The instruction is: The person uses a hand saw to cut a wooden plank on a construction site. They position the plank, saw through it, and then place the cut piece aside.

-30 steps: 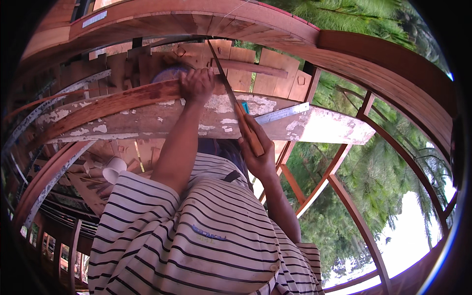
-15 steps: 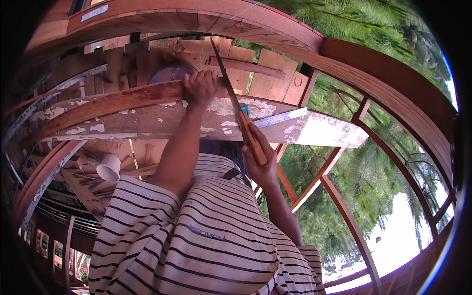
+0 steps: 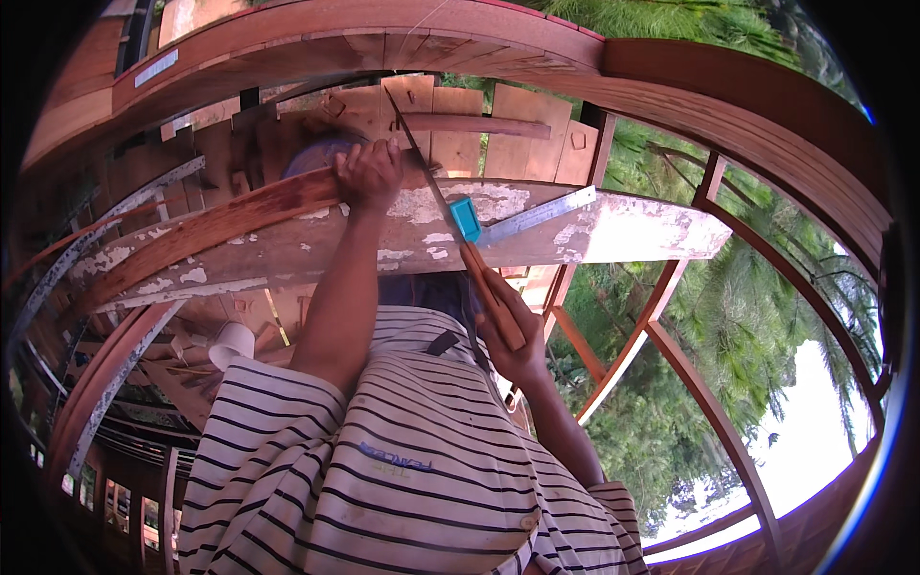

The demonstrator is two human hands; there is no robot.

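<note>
Handsaw handle [image 3: 493, 299] fills my right hand [image 3: 516, 347], the fingers wrapped round its wood near the plank's near edge. My left hand [image 3: 372, 177] is closed over a reddish-brown wooden piece [image 3: 240, 206], just short of its right end. That piece lies along the weathered plank [image 3: 414, 222], its long axis bowing from the plank's left end up to the far edge. The saw's blade [image 3: 438, 194] points away from me and leans left, crossing the piece close to its right end, just right of my left knuckles. So my left hand is much nearer the crossing than my right; whether the teeth bite into the wood I cannot tell.

The plank's paint is flaking, white patches over dull brown. On it, right of the blade, rests a square with a turquoise stock [image 3: 466, 218] and a metal rule [image 3: 541, 213] slanting toward the far edge. Beyond that edge are loose-looking boards [image 3: 522, 144] and a round blue thing [image 3: 321, 156], partly hidden. A white cup [image 3: 233, 343] stands out left of my striped shirt [image 3: 412, 460]. A curved timber beam [image 3: 355, 48] spans the far side, and greenery [image 3: 690, 345] shows through the framing on my right.
</note>
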